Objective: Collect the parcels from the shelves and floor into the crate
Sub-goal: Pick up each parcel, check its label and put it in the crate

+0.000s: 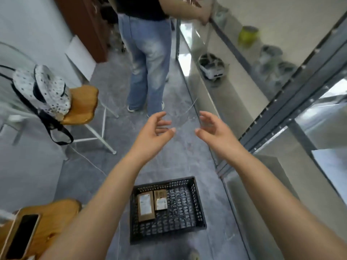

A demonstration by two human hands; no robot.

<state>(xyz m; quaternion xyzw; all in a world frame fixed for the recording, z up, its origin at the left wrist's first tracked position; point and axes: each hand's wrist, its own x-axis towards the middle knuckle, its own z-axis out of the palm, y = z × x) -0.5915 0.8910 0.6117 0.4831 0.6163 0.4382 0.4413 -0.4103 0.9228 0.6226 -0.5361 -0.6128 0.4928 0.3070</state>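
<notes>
Reaching forward with the left hand and right hand, palms turned toward each other, a gap between them, above grey floor. Gripping nothing: fingers of both loose, spread and slightly bent.

Standing over a black crate on the floor, below and between the forearms. Inside it, two parcels flat on the mesh bottom, side by side in the left half: a large parcel, brown with a pale label, and a small parcel just to its right; touching or not, cannot tell.

Along the right, a metal shelf with a green tub and blurred grey bundles on one level, plus a round black-and-white device nearer the far end.

Ahead, beyond the hands, a second person in jeans with a cardboard box up by the shelf.

At left, a wooden chair with a spotted hat on it. At bottom left, a phone on another wooden seat.
</notes>
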